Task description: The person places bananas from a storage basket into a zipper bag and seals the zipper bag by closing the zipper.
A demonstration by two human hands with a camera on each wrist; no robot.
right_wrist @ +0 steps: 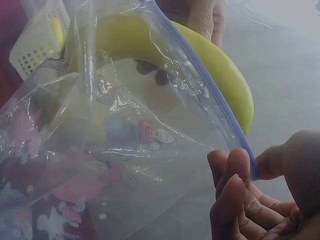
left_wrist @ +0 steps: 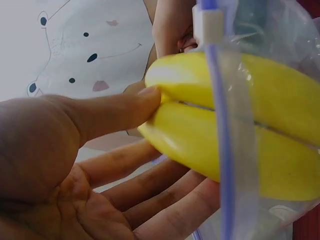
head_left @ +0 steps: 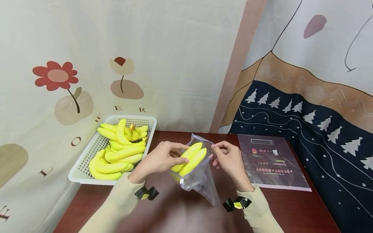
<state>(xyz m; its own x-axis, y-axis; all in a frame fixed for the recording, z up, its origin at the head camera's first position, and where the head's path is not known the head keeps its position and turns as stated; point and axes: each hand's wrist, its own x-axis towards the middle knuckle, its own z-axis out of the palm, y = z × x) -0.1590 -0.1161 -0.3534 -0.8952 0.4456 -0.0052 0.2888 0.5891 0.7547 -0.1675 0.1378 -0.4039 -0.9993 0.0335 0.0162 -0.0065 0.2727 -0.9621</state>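
Bananas (head_left: 194, 160) between pinching left fingers (left_wrist: 120, 162), partly inside clear bag (head_left: 208, 187), rim (right_wrist: 202, 73) in pinching right fingers (right_wrist: 230, 200).

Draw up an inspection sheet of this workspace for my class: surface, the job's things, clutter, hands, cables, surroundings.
Surface: glossy red-brown table.
Job's things: two curved yellow bananas, partly inside a clear plastic bag with a purple zip edge, ends sticking out; white perforated plastic basket holding loose yellow bananas.
Clutter: flat dark rectangular printed item lying on the table's right side, contents unclear.
Left hand: holds the two bananas, thumb on top.
Right hand: pinches the bag's edge.
Cables: nothing seen.
Surroundings: pale flower-printed cloth behind; navy tree-printed cloth at right.
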